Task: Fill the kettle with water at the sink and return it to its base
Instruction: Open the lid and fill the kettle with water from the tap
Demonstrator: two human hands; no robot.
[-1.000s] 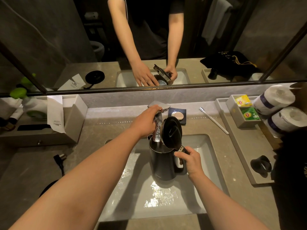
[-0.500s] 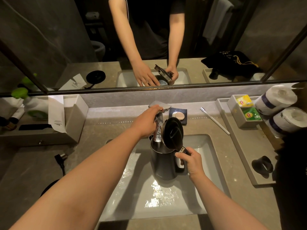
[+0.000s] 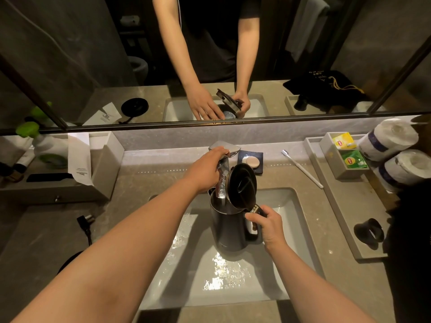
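Observation:
A dark grey kettle (image 3: 227, 231) stands upright in the white sink (image 3: 289, 206), its round lid (image 3: 242, 186) hinged open. My right hand (image 3: 268, 227) grips the kettle's handle. My left hand (image 3: 207, 169) rests closed on the chrome tap lever (image 3: 231, 148). A stream of water (image 3: 221, 183) falls from the tap into the kettle's mouth. The kettle's round black base (image 3: 67, 262) lies on the counter at the left, mostly hidden behind my left arm, and its plug (image 3: 85, 220) lies loose beside it.
A soap dish (image 3: 250, 160) and a toothbrush (image 3: 302, 169) lie behind the sink. At the right a grey tray (image 3: 335, 206) holds a tea-bag box (image 3: 342, 157), paper rolls (image 3: 389, 141) and a black holder (image 3: 368, 233). A tissue box (image 3: 102, 164) and bottles stand at the left.

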